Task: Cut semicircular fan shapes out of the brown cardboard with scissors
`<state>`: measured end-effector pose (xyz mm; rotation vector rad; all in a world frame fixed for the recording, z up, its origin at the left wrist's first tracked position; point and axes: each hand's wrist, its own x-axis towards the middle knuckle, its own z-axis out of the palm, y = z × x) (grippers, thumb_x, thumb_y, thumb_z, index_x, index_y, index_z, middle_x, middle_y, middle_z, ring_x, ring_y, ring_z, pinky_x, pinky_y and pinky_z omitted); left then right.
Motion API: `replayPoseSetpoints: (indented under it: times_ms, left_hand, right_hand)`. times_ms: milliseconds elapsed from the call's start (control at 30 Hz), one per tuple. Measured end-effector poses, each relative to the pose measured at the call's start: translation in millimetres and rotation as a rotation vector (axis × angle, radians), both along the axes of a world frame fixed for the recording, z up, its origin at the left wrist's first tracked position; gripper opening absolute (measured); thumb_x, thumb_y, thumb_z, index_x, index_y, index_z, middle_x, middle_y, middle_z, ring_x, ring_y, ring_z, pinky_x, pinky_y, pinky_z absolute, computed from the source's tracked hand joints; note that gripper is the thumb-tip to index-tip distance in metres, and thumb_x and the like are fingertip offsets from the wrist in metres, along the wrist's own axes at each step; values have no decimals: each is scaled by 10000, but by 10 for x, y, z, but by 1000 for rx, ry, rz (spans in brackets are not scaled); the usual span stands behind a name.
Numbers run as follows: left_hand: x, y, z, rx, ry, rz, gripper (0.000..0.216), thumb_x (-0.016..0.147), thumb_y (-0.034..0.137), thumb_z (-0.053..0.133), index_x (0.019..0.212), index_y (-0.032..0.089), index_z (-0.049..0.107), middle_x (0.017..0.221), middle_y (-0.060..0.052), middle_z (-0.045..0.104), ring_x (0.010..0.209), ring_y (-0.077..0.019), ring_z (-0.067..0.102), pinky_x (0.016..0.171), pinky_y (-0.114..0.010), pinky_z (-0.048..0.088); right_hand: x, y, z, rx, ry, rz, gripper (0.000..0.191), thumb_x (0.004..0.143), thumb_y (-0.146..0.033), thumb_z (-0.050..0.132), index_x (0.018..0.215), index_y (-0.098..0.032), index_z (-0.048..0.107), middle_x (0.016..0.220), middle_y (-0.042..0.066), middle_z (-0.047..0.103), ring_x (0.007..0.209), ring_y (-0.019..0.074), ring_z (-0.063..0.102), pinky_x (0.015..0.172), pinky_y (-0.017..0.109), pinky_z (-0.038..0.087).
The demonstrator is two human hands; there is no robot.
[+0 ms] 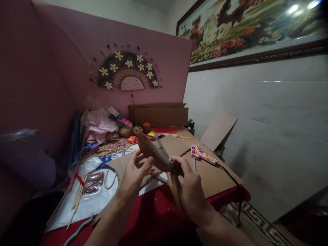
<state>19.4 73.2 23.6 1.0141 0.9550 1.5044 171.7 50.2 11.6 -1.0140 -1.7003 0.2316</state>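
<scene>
My left hand (pixel 137 171) has thumb and fingers curled at the lower left edge of a brown piece of cardboard (pixel 153 153), which is raised and tilted above the table. My right hand (pixel 189 184) is closed round what look like scissors; a grey blade (pixel 161 147) lies along the cardboard's right side. The handles are mostly hidden by my fingers, and motion blurs them. A brown strip hangs below my right fingers. Flat cardboard sheets (pixel 212 182) lie under and beyond my hands. To the right rests a flower-patterned glue gun (pixel 203 155) with its black cord.
Thin wooden sticks (pixel 77 198), a clear packet of brown material (pixel 92 184), twine balls (pixel 125 131) and pink cloth (pixel 99 124) crowd the left side. Red cloth (pixel 153 218) covers the table. A flower-decorated fan shape (pixel 128 70) hangs on the pink panel behind.
</scene>
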Motion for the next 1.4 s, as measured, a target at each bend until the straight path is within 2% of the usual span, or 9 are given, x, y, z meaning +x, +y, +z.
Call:
replayPoseSetpoints:
  times_ms: [133, 267, 467, 600, 767, 867, 1133, 1267, 1400]
  left_hand:
    - [-77, 6, 1, -100, -196, -238, 663, 620, 574, 729, 1150, 198, 595, 1124, -138, 666, 931, -276, 661, 759, -370, 535]
    - [-231, -85, 181, -139, -364, -450, 722, 691, 722, 533, 1123, 148, 614, 1042, -167, 702, 929, -335, 670, 717, -427, 560]
    - [-256, -98, 202, -197, -265, -392, 397, 764, 447, 662, 971, 113, 610, 773, -100, 710, 716, -280, 712, 487, -294, 567]
    - [-192, -56, 121, -190, -173, -321, 269, 740, 221, 715, 961, 136, 585, 710, -26, 673, 601, -200, 702, 465, -217, 541]
    - [-182, -85, 153, 67, -99, -205, 351, 734, 262, 721, 1034, 119, 608, 761, -68, 708, 630, -217, 704, 552, -269, 569]
    - [-178, -95, 164, 126, -119, -226, 344, 727, 266, 726, 1025, 124, 628, 752, -64, 713, 642, -226, 704, 564, -285, 572]
    - [-198, -84, 101, 110, -110, -393, 335, 775, 282, 672, 1059, 127, 585, 699, -67, 681, 560, -206, 681, 480, -262, 541]
    - [-175, -85, 92, 94, -156, -301, 399, 771, 272, 671, 1136, 205, 526, 792, -30, 669, 430, -167, 632, 365, -239, 482]
    - [-134, -68, 92, 100, -189, -209, 432, 754, 261, 693, 1157, 204, 546, 655, 32, 593, 408, -146, 616, 325, -193, 443]
  right_hand:
    - [133, 72, 90, 548, -512, -112, 387, 829, -81, 434, 1212, -132, 452, 801, 87, 565, 710, 216, 532, 643, 356, 447]
    - [355, 254, 194, 861, -720, 7, 288, 853, -70, 440, 1130, -118, 506, 725, 58, 565, 667, 198, 543, 600, 334, 434]
    - [628, 462, 385, 1061, -905, 172, 191, 871, -90, 465, 1009, -162, 576, 653, 6, 577, 583, 148, 544, 564, 304, 453]
    - [714, 475, 380, 1066, -922, 92, 195, 872, -103, 486, 1010, -208, 574, 664, 3, 575, 618, 152, 566, 614, 309, 496]
    - [759, 495, 200, 898, -605, 29, 370, 844, -213, 598, 1186, -173, 462, 907, 107, 580, 810, 232, 586, 669, 384, 525]
    - [679, 439, 172, 658, -302, 57, 436, 852, -273, 564, 1243, -152, 414, 997, 136, 566, 840, 247, 570, 691, 414, 508]
    - [419, 125, 515, -138, 218, 212, 228, 820, -290, 617, 1031, -223, 565, 848, 12, 601, 770, 158, 589, 655, 259, 486]
    - [427, 89, 492, -402, 377, 340, 286, 751, -334, 686, 1001, -231, 592, 808, 1, 601, 704, 157, 580, 544, 235, 468]
    - [399, 86, 374, -652, 701, 514, 343, 757, -351, 705, 1056, -269, 559, 887, -5, 617, 766, 171, 613, 582, 251, 506]
